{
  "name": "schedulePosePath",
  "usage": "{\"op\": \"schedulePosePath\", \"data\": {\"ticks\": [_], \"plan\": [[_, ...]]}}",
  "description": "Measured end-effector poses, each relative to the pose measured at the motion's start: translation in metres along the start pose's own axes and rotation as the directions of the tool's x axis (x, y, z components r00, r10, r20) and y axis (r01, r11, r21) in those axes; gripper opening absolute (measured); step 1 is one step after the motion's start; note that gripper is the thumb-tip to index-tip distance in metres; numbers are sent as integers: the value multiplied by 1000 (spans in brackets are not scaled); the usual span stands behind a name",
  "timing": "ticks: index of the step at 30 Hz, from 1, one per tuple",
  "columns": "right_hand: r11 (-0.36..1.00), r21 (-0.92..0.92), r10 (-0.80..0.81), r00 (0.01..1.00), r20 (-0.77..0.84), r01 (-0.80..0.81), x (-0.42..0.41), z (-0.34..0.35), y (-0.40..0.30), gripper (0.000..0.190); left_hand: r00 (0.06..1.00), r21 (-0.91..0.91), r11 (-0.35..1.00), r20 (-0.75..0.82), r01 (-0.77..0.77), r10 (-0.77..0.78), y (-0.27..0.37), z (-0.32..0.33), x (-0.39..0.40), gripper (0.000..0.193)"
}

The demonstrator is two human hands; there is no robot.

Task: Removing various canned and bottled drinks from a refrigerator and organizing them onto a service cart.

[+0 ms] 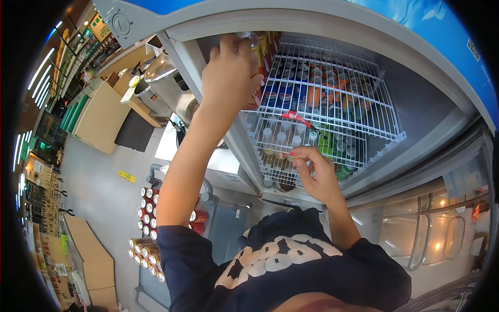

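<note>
My left hand (pixel 230 70) is raised inside the open drinks cooler, its fingers around a clear plastic bottle (pixel 254 41) on the upper left side. The hand hides most of that bottle. Red and yellow packaging (pixel 269 50) stands just right of it. My right hand (pixel 317 173) is lower, in front of the wire shelves, with thumb and forefinger pinching a small red piece (pixel 292 154). A red and black strip (pixel 298 117) lies along the front of the upper white wire shelf (pixel 343 121).
Blue Pepsi cans (pixel 285 95) and orange cans (pixel 317 93) fill the upper shelf. White-capped bottles (pixel 281 138) and green bottles (pixel 345 146) are below. At my left, a grey cart (pixel 150 288) holds red cans (pixel 148 212) and gold cans (pixel 146 255). The cooler door (pixel 421 187) stands open at right.
</note>
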State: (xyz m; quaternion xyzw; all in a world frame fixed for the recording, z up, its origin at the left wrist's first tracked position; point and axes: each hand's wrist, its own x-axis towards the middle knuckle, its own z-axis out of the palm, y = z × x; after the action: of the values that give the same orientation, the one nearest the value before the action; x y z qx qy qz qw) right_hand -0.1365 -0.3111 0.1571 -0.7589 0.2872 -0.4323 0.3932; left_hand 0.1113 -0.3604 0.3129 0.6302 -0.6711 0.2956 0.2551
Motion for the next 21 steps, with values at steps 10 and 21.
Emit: {"op": "schedulePosePath", "data": {"ticks": [10, 21], "plan": [[990, -12, -139, 985, -102, 138, 27, -10, 2, 24, 982, -288, 942, -16, 174, -186, 14, -11, -30, 78], [778, -628, -77, 996, -49, 29, 93, -32, -9, 71, 891, -316, 948, -420, 32, -170, 42, -56, -134, 79]]}}
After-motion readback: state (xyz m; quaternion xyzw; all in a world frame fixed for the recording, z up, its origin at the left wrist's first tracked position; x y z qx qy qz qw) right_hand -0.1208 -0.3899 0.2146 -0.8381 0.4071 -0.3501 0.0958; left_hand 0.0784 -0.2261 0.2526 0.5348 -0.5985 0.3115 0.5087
